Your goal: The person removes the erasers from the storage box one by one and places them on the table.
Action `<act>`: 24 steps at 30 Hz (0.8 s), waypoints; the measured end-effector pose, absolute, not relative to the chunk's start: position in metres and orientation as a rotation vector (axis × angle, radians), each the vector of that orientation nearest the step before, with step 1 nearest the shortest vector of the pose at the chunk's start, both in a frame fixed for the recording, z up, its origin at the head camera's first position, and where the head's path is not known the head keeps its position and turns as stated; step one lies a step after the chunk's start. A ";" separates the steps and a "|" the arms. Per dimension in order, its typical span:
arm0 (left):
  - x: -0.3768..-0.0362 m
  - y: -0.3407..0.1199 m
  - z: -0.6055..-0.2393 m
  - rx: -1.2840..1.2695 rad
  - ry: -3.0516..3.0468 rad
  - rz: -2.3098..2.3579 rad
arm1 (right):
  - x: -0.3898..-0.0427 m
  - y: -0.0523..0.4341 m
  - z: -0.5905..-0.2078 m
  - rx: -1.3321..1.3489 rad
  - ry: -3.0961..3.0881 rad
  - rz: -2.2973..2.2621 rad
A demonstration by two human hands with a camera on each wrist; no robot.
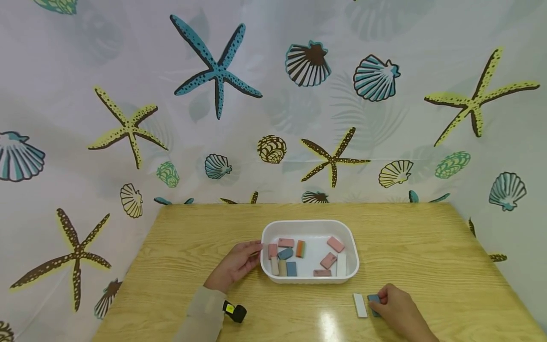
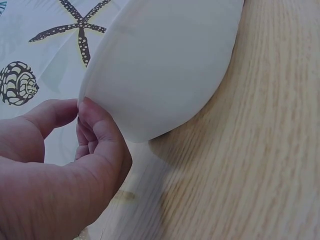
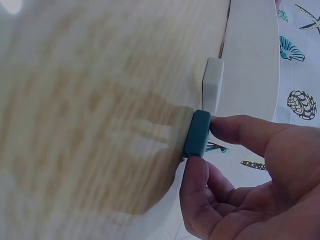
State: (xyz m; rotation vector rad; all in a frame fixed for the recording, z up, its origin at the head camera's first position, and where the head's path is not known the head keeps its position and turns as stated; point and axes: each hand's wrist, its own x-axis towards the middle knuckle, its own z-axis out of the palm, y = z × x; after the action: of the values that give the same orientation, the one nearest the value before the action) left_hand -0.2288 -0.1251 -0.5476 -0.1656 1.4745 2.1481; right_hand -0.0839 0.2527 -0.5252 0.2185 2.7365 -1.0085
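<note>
My left hand (image 1: 234, 266) pinches the left rim of a white plastic tub (image 1: 305, 280); the left wrist view shows thumb and fingers meeting at that rim. Inside the tub lie several erasers: pink ones such as the pink eraser (image 1: 335, 244), blue ones, a white eraser (image 1: 341, 265), a tan one, and an orange-and-green eraser (image 1: 300, 249). To the right, my right hand (image 1: 399, 308) pinches a blue eraser (image 3: 198, 133) between thumb and fingers, at the tabletop. Just left of it a white eraser (image 1: 360, 305) lies on the table, apart from the blue one.
The wood-grain table (image 1: 196, 237) carries the tub near its middle. A curtain (image 1: 256, 95) printed with starfish and shells hangs behind the table and along both sides. A black device with a yellow patch (image 1: 234, 311) sits at my left wrist.
</note>
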 end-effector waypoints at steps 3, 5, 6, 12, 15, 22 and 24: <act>-0.228 -0.125 -0.545 -0.159 1.468 2.148 | -0.083 0.250 -0.524 0.217 2.738 -0.992; -0.228 -0.125 -0.543 -0.153 1.474 2.148 | -0.083 0.250 -0.523 0.216 2.735 -0.979; -0.227 -0.125 -0.543 -0.153 1.474 2.148 | -0.083 0.250 -0.523 0.215 2.735 -0.976; -0.227 -0.126 -0.543 -0.158 1.470 2.143 | -0.084 0.248 -0.524 0.205 2.739 -0.960; -0.227 -0.126 -0.543 -0.160 1.468 2.147 | -0.084 0.247 -0.523 0.193 2.744 -0.951; -0.226 -0.125 -0.543 -0.163 1.469 2.147 | -0.086 0.246 -0.513 0.182 2.855 -0.923; -0.227 -0.125 -0.543 -0.168 1.470 2.146 | -0.088 0.245 -0.507 0.193 2.923 -0.959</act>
State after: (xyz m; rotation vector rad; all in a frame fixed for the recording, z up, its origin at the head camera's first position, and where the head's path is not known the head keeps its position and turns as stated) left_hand -0.2265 -0.1254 -0.5429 -0.1678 1.4700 2.1463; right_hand -0.0879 0.2451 -0.5073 0.1929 2.9229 -0.9594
